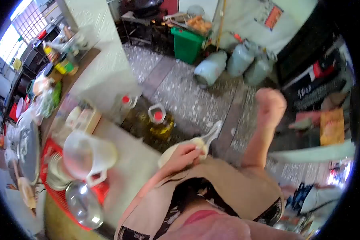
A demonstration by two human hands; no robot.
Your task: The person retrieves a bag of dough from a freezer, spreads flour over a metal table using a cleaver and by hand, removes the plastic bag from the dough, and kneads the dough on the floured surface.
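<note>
My left hand (pixel 185 155) is closed at the upper part of a pale, full-looking plastic bag (pixel 170 154), close against my front. The bag's loose, see-through end (pixel 214 132) sticks out past my fingers to the upper right. My right hand (pixel 271 101) is raised away from my body at the right, over the floor. Its fingers are curled in and slightly blurred, so whatever may be inside them is hidden. The tan apron (pixel 224 176) covers my front below both hands.
On the counter at left are a translucent plastic pitcher (pixel 84 156), a red basket (pixel 48 160) with stacked dishes, and a metal lid (pixel 84 204). Oil jugs (pixel 161 120) stand on the floor ahead. Farther back are a green bin (pixel 187 46) and several gas cylinders (pixel 212 68).
</note>
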